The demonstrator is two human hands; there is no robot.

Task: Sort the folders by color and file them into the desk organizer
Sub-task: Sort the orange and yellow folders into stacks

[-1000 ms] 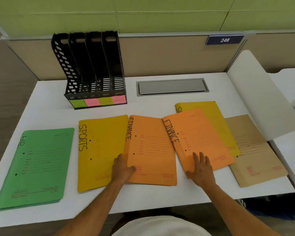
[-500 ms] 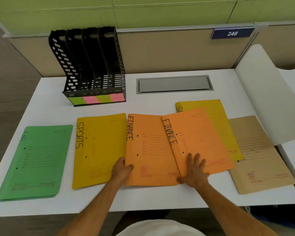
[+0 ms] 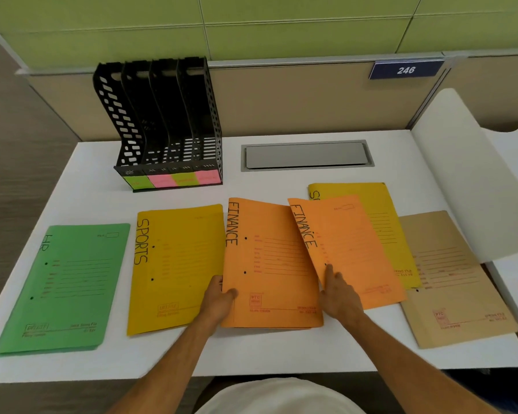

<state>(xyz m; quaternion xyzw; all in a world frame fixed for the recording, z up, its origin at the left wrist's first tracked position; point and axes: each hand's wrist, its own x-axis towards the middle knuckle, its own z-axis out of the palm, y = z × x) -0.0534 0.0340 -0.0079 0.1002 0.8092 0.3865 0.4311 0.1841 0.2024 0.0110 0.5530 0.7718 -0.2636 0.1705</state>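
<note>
My left hand (image 3: 219,297) gripped the middle orange folder (image 3: 269,264) with its fingers; my right hand (image 3: 338,291) pinched the second orange folder's (image 3: 350,246) edge at the frame's centre.

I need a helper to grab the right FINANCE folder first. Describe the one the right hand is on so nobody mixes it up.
Start at the black desk organizer at the back of the white desk and come forward and right to two orange folders. The tilted FINANCE folder is the right one, under the right hand. Unlike its straight neighbour, it overlaps a yellow folder.
</note>
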